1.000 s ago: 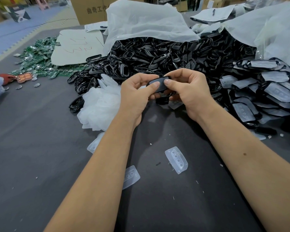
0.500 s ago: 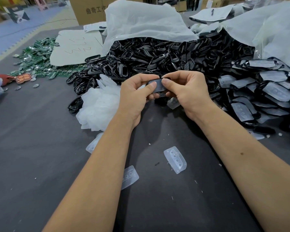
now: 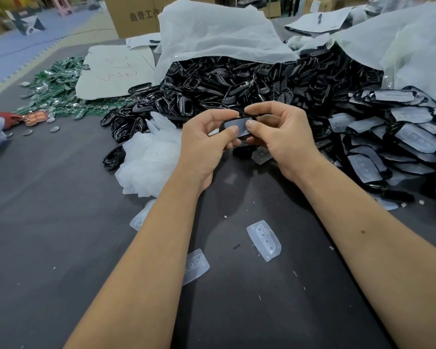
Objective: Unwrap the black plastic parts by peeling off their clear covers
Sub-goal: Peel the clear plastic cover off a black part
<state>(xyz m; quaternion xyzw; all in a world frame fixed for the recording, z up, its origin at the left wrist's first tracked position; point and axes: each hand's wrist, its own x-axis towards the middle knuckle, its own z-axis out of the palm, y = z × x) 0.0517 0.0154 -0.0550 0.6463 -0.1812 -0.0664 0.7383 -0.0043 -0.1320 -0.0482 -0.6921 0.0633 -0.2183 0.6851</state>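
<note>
Both hands hold one black plastic part with a clear cover over its face, above the dark table. My left hand pinches its left end between thumb and forefinger. My right hand pinches its right end, thumb on the cover. A stack of covered black parts lies at the right. A large heap of bare black parts spills from a white bag behind the hands. Peeled clear covers lie on the table near my forearms, and a pile of clear covers sits left of my left hand.
Green circuit boards and a white paper sheet lie at the far left. White plastic bags drape over the heap. A cardboard box stands at the back. Dark table surface spreads to the left front.
Both hands have stayed at the same spot with the part. The part has tilted so its covered face shows more, and my right thumb has shifted onto the cover.
</note>
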